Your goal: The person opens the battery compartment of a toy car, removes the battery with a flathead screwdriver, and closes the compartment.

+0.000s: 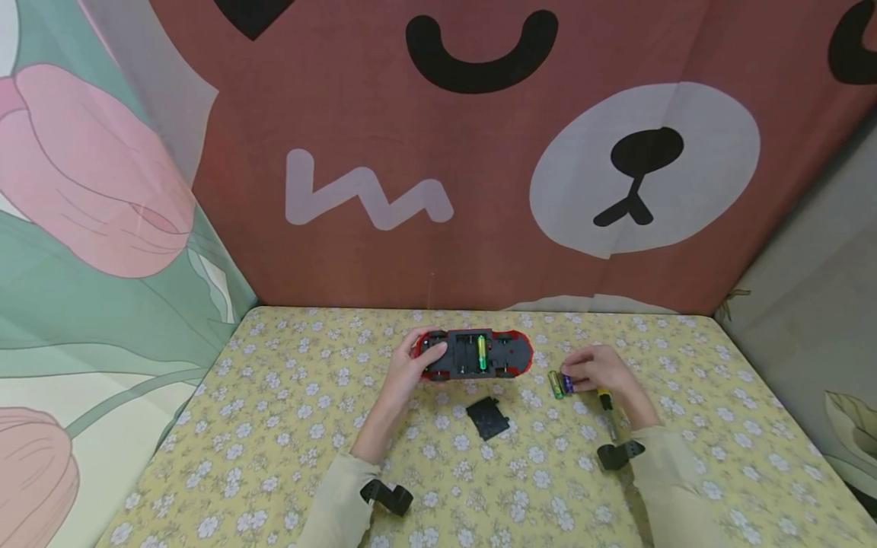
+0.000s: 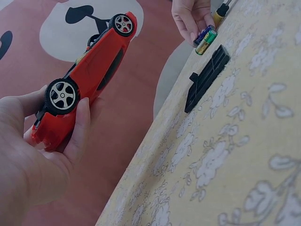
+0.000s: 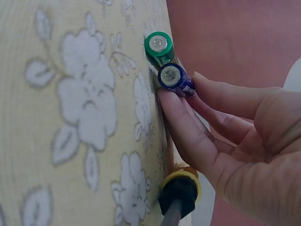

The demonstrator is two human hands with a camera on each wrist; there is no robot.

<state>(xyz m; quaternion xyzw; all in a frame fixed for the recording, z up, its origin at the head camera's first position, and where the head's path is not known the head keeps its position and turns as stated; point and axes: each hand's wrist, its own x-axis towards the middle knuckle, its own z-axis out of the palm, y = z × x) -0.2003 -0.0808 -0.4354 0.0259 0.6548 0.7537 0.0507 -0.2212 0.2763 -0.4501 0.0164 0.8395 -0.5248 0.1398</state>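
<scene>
My left hand [image 1: 406, 367] grips one end of a red toy car [image 1: 510, 353] and holds it up, its dark underside toward the head camera. In the car's uncovered battery compartment lies one green battery [image 1: 482, 352]. To the right, my right hand [image 1: 603, 368] pinches a blue battery [image 3: 173, 79] between thumb and fingers, low at the tabletop. Right beside that battery lies another green battery [image 3: 160, 46]. The left wrist view shows the car side-on, with its wheels and the thumb against the red body.
A black battery cover [image 1: 488, 418] lies on the flowered tablecloth [image 1: 274, 426] below the car. Close by my right hand is a screwdriver [image 1: 606, 407] with a yellow and black handle. A printed cloth backdrop [image 1: 370, 266] rises behind the table.
</scene>
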